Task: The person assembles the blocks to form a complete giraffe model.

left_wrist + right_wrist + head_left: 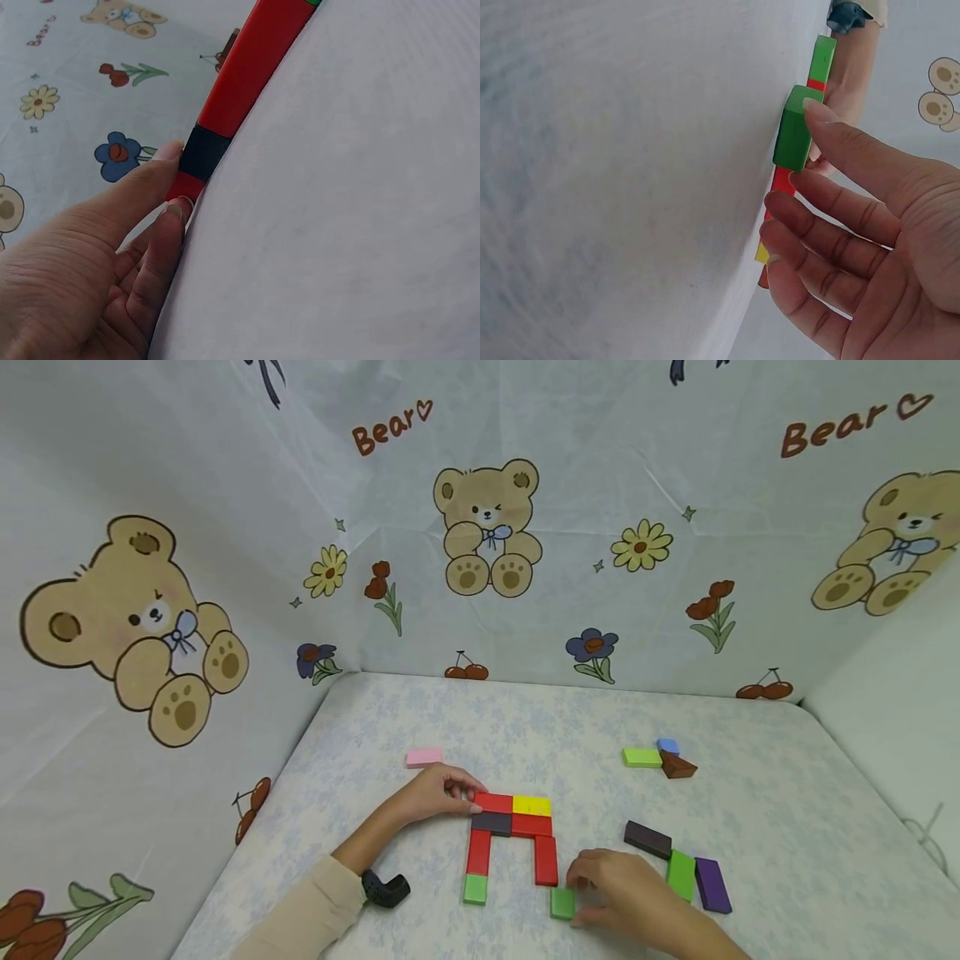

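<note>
Wooden-looking blocks lie flat as an arch. Its top has a red block [493,802] beside a yellow block [532,807], with a black block [491,823] and another red block [531,825] below. Two red legs [478,852] point toward me, and a light green block [475,888] ends the left one. My left hand [431,795] touches the arch's upper left end, thumb at the black block and a finger at the red. Just off the right leg's near end, my right hand [626,889] holds a green block [562,903] between thumb and index finger.
A dark brown block [648,839], a long green block [681,874] and a purple block [712,885] lie right of my right hand. Farther back are a pink block [424,757], a lime block [642,758], a blue block [667,746] and a brown triangular block [678,765].
</note>
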Motion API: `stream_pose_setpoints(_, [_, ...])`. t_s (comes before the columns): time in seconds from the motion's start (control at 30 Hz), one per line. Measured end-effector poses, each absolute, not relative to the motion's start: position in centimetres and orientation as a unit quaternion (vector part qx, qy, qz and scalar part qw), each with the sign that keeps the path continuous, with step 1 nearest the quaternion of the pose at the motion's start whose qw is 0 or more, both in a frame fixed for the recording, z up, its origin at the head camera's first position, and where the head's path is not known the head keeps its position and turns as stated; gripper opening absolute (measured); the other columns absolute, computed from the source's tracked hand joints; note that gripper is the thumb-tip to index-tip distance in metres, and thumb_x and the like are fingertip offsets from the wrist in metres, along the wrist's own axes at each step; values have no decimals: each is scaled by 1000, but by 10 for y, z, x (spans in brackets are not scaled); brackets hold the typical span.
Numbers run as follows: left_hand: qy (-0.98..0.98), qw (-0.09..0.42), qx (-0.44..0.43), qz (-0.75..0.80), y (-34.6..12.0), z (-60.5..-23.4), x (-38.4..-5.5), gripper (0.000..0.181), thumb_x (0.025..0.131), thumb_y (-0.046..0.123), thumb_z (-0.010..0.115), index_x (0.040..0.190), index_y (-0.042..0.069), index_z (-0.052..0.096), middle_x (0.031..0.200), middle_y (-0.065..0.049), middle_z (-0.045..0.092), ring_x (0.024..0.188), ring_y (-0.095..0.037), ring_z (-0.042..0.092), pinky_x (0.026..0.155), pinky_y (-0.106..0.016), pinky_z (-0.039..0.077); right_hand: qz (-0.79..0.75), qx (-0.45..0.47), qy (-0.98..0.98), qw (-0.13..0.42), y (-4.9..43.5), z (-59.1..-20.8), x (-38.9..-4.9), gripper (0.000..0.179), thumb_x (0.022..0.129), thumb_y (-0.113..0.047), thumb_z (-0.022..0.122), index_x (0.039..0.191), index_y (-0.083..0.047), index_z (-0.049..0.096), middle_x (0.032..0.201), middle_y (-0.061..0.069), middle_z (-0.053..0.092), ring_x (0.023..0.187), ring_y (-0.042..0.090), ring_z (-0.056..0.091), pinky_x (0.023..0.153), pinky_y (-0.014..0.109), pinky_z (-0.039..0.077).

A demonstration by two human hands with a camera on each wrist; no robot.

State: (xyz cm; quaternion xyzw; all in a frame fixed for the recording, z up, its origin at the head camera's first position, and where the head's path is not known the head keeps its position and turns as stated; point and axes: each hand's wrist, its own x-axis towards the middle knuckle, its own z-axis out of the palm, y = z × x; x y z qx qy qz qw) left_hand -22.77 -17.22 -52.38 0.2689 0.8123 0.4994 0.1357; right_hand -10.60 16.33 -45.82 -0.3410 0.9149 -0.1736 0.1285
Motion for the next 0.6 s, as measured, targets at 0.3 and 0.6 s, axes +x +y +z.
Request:
stream_pose_setpoints(0.3, [811, 135, 269, 502, -174, -526, -228, 24, 85, 26, 85, 108, 27, 79, 87, 5, 69, 69, -11, 57, 63, -24, 47, -163, -339, 917, 132, 156, -459, -107, 27, 76, -36, 89, 97, -23, 77, 87, -21, 61, 75, -3, 52, 69, 25, 52])
stream_pose_setpoints(0.6, [811, 137, 264, 504, -173, -525, -228, 23, 85, 25, 85, 108, 26, 80, 86, 4, 69, 70, -11, 58, 63, -24, 47, -159, -329, 925, 103, 154, -462, -108, 28, 74, -37, 90, 93, -23, 75, 84, -19, 60, 74, -1, 49, 65, 26, 49])
